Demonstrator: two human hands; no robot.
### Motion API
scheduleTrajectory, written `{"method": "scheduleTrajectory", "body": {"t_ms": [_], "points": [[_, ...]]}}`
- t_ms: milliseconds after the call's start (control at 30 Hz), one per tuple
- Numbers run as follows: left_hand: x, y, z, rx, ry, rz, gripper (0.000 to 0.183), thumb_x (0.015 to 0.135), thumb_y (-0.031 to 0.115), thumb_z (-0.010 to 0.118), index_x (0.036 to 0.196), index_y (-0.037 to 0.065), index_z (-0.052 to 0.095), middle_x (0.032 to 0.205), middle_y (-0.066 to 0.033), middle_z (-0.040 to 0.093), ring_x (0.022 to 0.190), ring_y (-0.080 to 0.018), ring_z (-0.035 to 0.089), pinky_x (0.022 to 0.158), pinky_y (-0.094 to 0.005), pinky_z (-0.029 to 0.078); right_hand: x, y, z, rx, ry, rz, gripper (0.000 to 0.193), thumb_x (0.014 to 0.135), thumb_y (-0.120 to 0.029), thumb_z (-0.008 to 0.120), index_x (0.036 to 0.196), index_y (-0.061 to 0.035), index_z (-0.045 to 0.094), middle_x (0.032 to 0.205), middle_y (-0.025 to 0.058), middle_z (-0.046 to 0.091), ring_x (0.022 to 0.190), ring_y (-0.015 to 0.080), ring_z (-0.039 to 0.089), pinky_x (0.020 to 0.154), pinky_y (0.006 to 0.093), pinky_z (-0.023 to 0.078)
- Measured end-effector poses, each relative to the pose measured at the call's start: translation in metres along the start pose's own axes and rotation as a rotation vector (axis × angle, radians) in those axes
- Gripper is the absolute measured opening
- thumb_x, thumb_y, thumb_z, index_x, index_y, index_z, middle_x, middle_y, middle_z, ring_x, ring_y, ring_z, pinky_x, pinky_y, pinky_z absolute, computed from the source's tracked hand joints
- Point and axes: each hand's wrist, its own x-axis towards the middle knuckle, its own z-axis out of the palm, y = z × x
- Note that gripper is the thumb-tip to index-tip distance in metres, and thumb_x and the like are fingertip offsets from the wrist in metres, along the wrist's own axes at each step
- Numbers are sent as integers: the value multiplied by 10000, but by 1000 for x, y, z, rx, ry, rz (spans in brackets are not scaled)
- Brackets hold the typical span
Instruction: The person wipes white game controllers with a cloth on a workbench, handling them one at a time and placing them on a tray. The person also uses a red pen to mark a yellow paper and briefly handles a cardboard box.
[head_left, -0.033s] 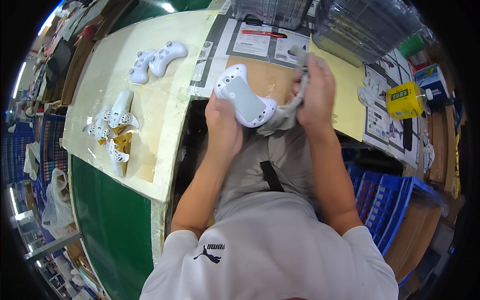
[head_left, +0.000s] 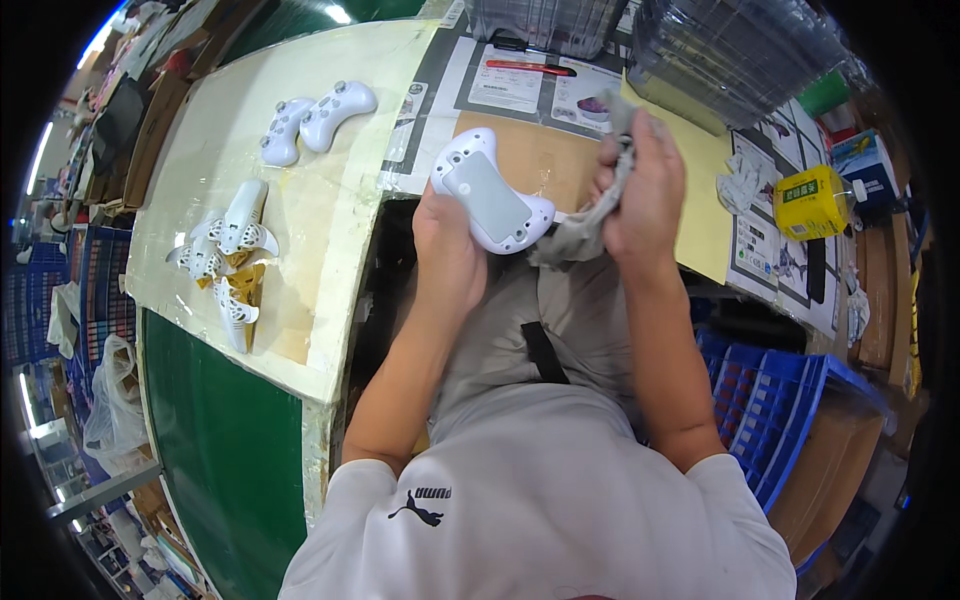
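A white game controller (head_left: 487, 195), its grey back panel facing up, is held at its left grip by my left hand (head_left: 447, 245), which is closed round it. My right hand (head_left: 645, 195) is closed on a crumpled grey cloth (head_left: 582, 238). The cloth hangs down toward the controller's right grip; whether the two touch, I cannot tell. Both hands are above my lap at the table's front edge. Two more white controllers (head_left: 337, 115) lie face up on the table at the far left. Nearer me on that side are several white shell parts (head_left: 240, 225).
At the back stand clear plastic bins (head_left: 720, 60). A red pen-like tool (head_left: 530, 68) lies before them. Toward the right are a crumpled pale cloth (head_left: 740, 185), a yellow bottle (head_left: 812, 203) and a blue box (head_left: 865, 170). A blue crate (head_left: 760, 400) stands low beside my right arm.
My right hand has shifted slightly right with the grey cloth, away from the controller. My left hand and the controller have hardly moved.
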Motion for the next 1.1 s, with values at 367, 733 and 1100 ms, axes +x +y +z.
{"method": "scheduleTrajectory", "body": {"t_ms": [367,733,1100], "points": [[-7,5,8,-105,-118,-231,742,1084,625,282,1512,32,407,1291,-153,627,1068,-268,705,927,-439,594,-25,-23,19,-184,-179,-388,281,1099,-306,568,1100,-32,631,788,38,646,616,93,547,557,264,466],[-20,-2,17,184,-188,-261,683,1110,577,326,1494,30,470,1215,-103,674,1019,-185,692,876,-338,574,6,31,18,-910,-260,-354,328,1041,-311,541,1062,1,640,847,214,672,804,336,699,722,446,532],[-9,-1,9,-13,-288,-372,774,1066,672,269,1500,55,442,1206,-121,650,949,-228,690,809,-393,595,-38,-25,-30,-541,-300,-111,227,1021,-227,697,1074,-7,707,779,-14,663,687,49,586,601,235,481]]}}
